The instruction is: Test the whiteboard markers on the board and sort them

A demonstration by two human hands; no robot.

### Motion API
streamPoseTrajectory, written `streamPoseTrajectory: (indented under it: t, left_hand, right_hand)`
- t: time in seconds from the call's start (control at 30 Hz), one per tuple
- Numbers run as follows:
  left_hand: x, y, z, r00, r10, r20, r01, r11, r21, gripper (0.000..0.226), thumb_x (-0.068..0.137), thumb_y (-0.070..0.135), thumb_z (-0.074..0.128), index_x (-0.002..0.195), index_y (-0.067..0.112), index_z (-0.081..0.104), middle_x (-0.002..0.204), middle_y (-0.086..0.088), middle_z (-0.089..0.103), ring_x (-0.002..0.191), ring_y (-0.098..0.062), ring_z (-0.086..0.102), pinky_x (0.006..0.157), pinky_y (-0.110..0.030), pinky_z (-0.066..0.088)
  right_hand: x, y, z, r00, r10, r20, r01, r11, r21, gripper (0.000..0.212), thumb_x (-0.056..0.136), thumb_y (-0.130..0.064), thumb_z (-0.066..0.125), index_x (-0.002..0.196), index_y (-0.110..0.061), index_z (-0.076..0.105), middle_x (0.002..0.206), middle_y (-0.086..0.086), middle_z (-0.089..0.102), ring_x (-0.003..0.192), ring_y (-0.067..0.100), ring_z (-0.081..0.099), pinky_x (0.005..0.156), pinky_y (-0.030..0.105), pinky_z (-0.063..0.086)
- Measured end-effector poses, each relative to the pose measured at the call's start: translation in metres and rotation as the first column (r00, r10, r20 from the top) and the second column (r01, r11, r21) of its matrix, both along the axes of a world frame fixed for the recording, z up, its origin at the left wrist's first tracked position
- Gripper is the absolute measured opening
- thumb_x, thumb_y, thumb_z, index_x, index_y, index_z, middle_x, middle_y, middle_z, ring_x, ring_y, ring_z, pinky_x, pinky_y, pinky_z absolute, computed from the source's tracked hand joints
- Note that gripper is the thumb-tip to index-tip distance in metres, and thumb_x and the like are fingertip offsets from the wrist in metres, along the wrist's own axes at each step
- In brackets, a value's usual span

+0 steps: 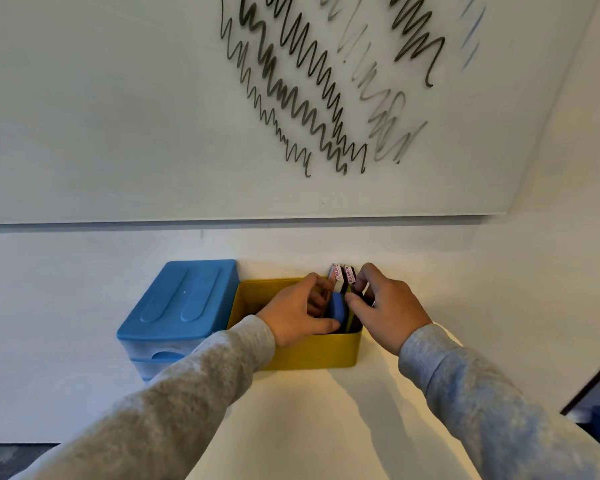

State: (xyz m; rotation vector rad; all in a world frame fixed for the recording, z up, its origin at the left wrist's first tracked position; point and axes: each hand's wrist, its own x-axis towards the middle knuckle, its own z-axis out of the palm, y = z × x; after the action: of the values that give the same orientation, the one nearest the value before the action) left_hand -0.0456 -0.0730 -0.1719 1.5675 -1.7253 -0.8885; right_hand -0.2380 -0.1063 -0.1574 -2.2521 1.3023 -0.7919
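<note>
While I look down from the head camera, a blue drawer unit [184, 299] sits furthest left on the white surface [326, 427], pushed up against the wall, its lid ribbed with two long grooves. Touching its right side is a yellow bin [312, 351], also against the wall. My left hand [297, 310] reaches into the bin from the near-left, grey sleeve over the rim; its grip is curled, thumb low on a blue eraser [336, 310] that stands inside the bin, fingers tucked behind it. Just right of that, two boxed erasers [342, 277] labelled ERASER stand upright at the bin's far right corner, side by side and touching. My right hand [387, 306] comes in over the bin's right wall; its grip pinches something dark at those boxes, index finger up on top and thumb lower down, but I cannot tell what it has hold of. Markers I cannot make out inside the bin; the hands cover it. Above all this hangs the board [118, 116], with black and grey squiggles [302, 95] across its upper middle and faint blue strokes [473, 32] far right
</note>
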Motion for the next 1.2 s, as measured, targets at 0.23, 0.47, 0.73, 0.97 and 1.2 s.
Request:
streamPoseTrajectory:
  t: [0.23, 0.47, 0.73, 0.97, 1.2]
  left_hand:
    - [-0.002, 0.005, -0.007, 0.998, 0.036, 0.060, -0.033, 0.999, -0.039, 0.057, 0.082, 0.028, 0.080, 0.130, 0.023, 0.051, 0.104, 0.010, 0.060, 0.095, -0.006, 0.063, 0.084, -0.017, 0.054]
    - [-0.004, 0.004, -0.004, 0.998, 0.044, 0.055, -0.041, 0.998, -0.056, 0.058, 0.082, 0.026, 0.081, 0.131, 0.022, 0.051, 0.108, 0.013, 0.062, 0.100, -0.003, 0.064, 0.086, -0.014, 0.053]
    - [-0.003, 0.003, -0.009, 0.997, 0.049, 0.063, -0.044, 0.996, -0.081, 0.058, 0.081, 0.027, 0.081, 0.132, 0.022, 0.052, 0.113, 0.009, 0.064, 0.102, -0.003, 0.064, 0.089, -0.019, 0.055]
    - [-0.004, 0.006, -0.008, 0.992, 0.061, 0.112, -0.047, 0.992, -0.118, 0.060, 0.081, 0.029, 0.080, 0.133, 0.022, 0.051, 0.113, 0.009, 0.065, 0.102, -0.005, 0.065, 0.094, -0.028, 0.056]
    - [0.000, 0.020, 0.012, 0.967, 0.087, 0.241, -0.057, 0.990, -0.125, 0.061, 0.086, 0.032, 0.075, 0.139, 0.022, 0.048, 0.119, 0.007, 0.061, 0.112, -0.009, 0.059, 0.101, -0.029, 0.051]
  right_hand:
    - [0.004, -0.004, -0.010, 0.996, 0.025, 0.082, -0.027, 0.999, 0.021, 0.013, 0.098, -0.033, 0.055, 0.103, -0.029, 0.043, 0.085, 0.000, 0.063, 0.069, 0.020, 0.060, 0.064, 0.040, 0.053]
    - [0.004, -0.009, -0.017, 0.991, 0.041, 0.127, -0.043, 0.999, 0.014, 0.013, 0.099, -0.034, 0.053, 0.109, -0.031, 0.046, 0.096, -0.003, 0.064, 0.079, 0.017, 0.061, 0.069, 0.037, 0.054]
    - [0.005, -0.012, -0.024, 0.988, 0.042, 0.150, -0.040, 0.999, -0.019, 0.013, 0.098, -0.032, 0.054, 0.108, -0.030, 0.047, 0.094, -0.003, 0.064, 0.077, 0.015, 0.060, 0.064, 0.034, 0.052]
    - [0.006, -0.006, -0.020, 0.993, 0.004, 0.116, -0.003, 1.000, -0.011, 0.013, 0.099, -0.033, 0.052, 0.110, -0.028, 0.047, 0.095, 0.000, 0.065, 0.077, 0.018, 0.062, 0.069, 0.040, 0.057]
    - [0.005, -0.003, -0.003, 1.000, 0.002, -0.014, -0.002, 1.000, 0.010, 0.017, 0.100, -0.036, 0.050, 0.113, -0.025, 0.049, 0.096, 0.003, 0.064, 0.080, 0.022, 0.060, 0.075, 0.041, 0.056]
